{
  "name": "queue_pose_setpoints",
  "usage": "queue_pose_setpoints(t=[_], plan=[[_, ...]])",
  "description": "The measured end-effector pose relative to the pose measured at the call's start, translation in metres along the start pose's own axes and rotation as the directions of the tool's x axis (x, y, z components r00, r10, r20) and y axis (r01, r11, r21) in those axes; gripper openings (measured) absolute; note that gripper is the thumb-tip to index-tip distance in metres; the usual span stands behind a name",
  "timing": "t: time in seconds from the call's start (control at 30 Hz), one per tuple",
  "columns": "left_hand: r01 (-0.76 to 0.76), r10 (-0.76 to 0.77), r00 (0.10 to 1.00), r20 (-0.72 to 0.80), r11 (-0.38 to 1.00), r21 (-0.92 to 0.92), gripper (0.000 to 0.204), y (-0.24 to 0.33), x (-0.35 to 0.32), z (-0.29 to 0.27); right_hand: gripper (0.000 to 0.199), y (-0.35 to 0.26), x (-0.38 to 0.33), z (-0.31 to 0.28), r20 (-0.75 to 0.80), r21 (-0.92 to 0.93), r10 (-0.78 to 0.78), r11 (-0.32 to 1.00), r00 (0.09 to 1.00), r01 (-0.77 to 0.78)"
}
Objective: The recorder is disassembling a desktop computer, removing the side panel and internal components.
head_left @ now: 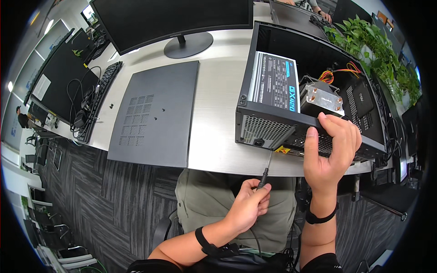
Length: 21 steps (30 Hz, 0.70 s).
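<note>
An open black computer case [255,68] lies on its side on the pale desk [214,86], with a power supply [275,82], a metal cooler [323,98] and coloured wires inside. My right hand [330,152] grips the case's near rear edge, thumb on the perforated back panel. My left hand [250,204] holds a screwdriver [266,170] by its handle; the shaft points up at the rear panel next to the power supply's grille [264,129].
The case's removed grey side panel [157,113] lies flat to the left. A black monitor [177,20] stands behind it, a keyboard [98,98] and tangled cables at far left. Green plants [378,50] sit at right. Another person's hand [325,16] shows at the far top.
</note>
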<state>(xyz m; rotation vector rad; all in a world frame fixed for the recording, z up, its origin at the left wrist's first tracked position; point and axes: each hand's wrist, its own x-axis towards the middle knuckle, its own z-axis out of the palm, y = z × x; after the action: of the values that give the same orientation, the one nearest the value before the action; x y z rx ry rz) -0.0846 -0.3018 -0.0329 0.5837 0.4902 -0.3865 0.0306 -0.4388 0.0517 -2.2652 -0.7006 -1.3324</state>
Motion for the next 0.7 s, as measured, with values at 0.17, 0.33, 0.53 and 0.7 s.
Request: queue_pose_setpoints(t=[0.17, 0.33, 0.53, 0.7], plan=[[-0.111, 0.119, 0.993, -0.025, 0.969, 0.221, 0.018, -0.004, 0.003, 0.002, 0.027, -0.001, 0.001, 0.0, -0.008, -0.009, -0.008, 1.0, 1.0, 0.008], [-0.091, 0.102, 0.995, -0.007, 0.914, 0.396, 0.024, -0.005, 0.004, -0.002, 0.027, -0.001, 0.001, 0.0, -0.008, -0.011, -0.003, 1.0, 1.0, 0.002], [0.015, -0.017, 1.0, 0.007, 0.984, 0.177, 0.027, -0.003, 0.0, -0.005, 0.026, -0.003, 0.0, -0.001, -0.004, -0.003, 0.013, 1.0, 1.0, -0.013], [0.041, -0.041, 0.999, -0.02, 0.999, 0.017, 0.019, 0.004, -0.002, 0.003, 0.026, -0.002, 0.0, 0.001, -0.006, -0.008, 0.016, 1.0, 1.0, -0.016]])
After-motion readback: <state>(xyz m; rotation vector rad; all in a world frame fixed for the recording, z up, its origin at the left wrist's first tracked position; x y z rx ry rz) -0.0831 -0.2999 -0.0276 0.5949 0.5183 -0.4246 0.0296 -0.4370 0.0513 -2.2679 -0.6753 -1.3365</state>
